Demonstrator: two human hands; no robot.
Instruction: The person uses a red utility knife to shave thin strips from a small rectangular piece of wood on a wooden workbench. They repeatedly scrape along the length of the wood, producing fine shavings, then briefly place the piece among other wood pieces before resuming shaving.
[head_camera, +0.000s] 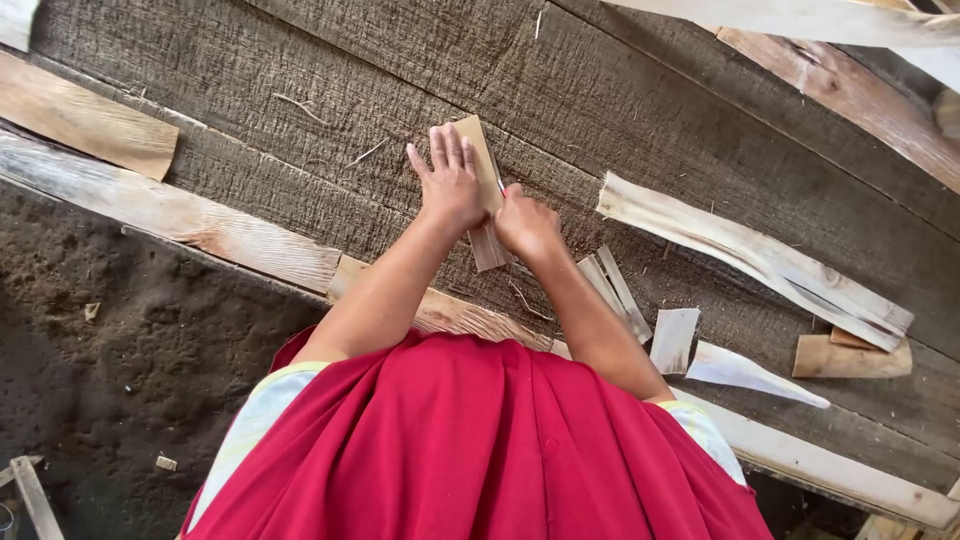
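Note:
A thin, narrow slat of pale wood (484, 165) lies on a weathered grey plank surface (300, 90). My left hand (450, 180) rests flat on it with fingers spread, pressing it down. My right hand (527, 225) is closed around a small pen-like tool with a red and blue tip (502, 187), its point touching the slat's right edge. The slat's near end (488, 248) sticks out between my two hands. Red cloth (480, 440) covers my lap below.
Wood offcuts lie to the right: two short strips (612, 290), a small pale piece (674, 340), a pointed sliver (750, 373), a long split board (750, 255) and a block (850, 357). Long boards (160, 210) lie at the left, dirt floor (110, 360) beneath.

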